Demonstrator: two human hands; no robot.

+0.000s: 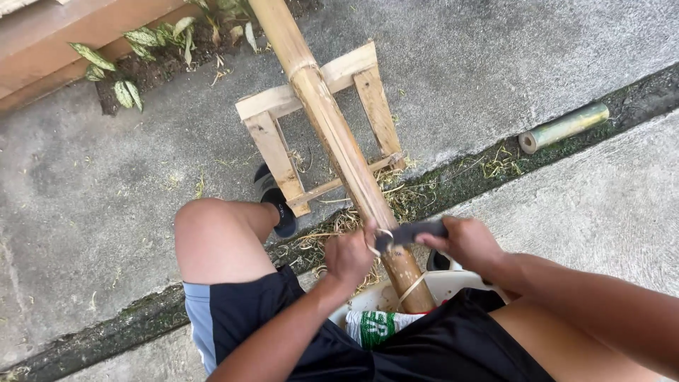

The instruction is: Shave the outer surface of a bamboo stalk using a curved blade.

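Note:
A long yellow-brown bamboo pole [332, 127] slants from the top centre down to my lap, resting on a small wooden frame stand [272, 145]. A dark blade [414, 231] lies crosswise on the pole near its lower end. My right hand [463, 240] grips one end of the blade. My left hand [349, 255] is closed at the blade's other end, against the pole. Thin pale shavings curl off the pole and lie under it [332, 233].
I sit on a white seat [453, 283] with my left knee [209, 233] raised and a dark shoe [276, 201] by the stand. A short green bamboo piece [564, 127] lies in the mossy groove at right. Leafy plants [152, 42] grow at upper left.

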